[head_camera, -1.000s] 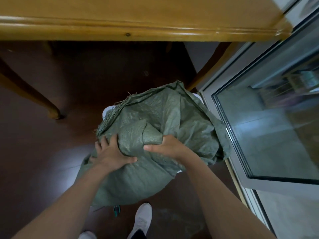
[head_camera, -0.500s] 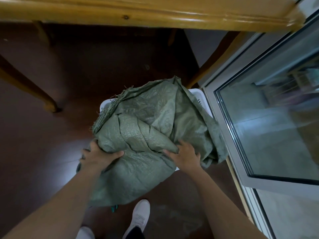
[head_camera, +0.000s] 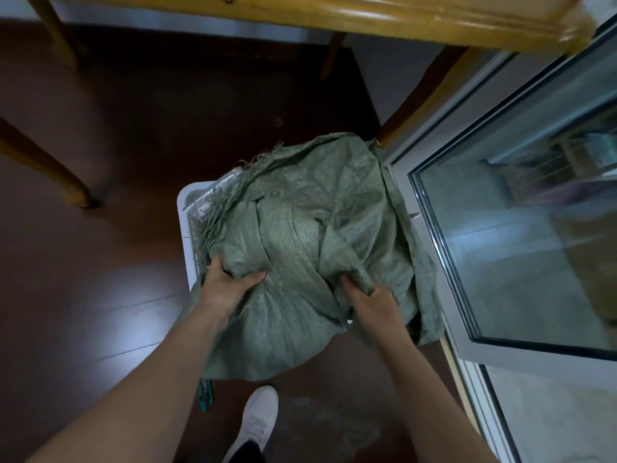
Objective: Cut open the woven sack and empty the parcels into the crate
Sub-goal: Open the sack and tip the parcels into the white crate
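Note:
A green woven sack [head_camera: 317, 228] lies crumpled over a white crate [head_camera: 185, 225] on the dark floor, its frayed cut edge toward the far left. My left hand [head_camera: 227, 285] grips a fold of the sack at its near left side. My right hand [head_camera: 367, 297] grips another fold at the near right, fingers buried in the cloth. A clear plastic-wrapped parcel [head_camera: 213, 198] shows at the crate's far left corner under the frayed edge. The rest of the crate's inside is hidden by the sack.
A wooden table [head_camera: 300, 11] spans the top, with legs at left [head_camera: 46, 165] and behind the sack. A glass door in a white frame [head_camera: 500, 228] stands close on the right. A teal-handled cutter [head_camera: 205, 396] lies on the floor beside my white shoe [head_camera: 258, 422].
Both hands have shifted their hold on the sack, gathering folds nearer its middle. The sack sits lower and flatter, and the crate's left rim and a parcel have come into sight.

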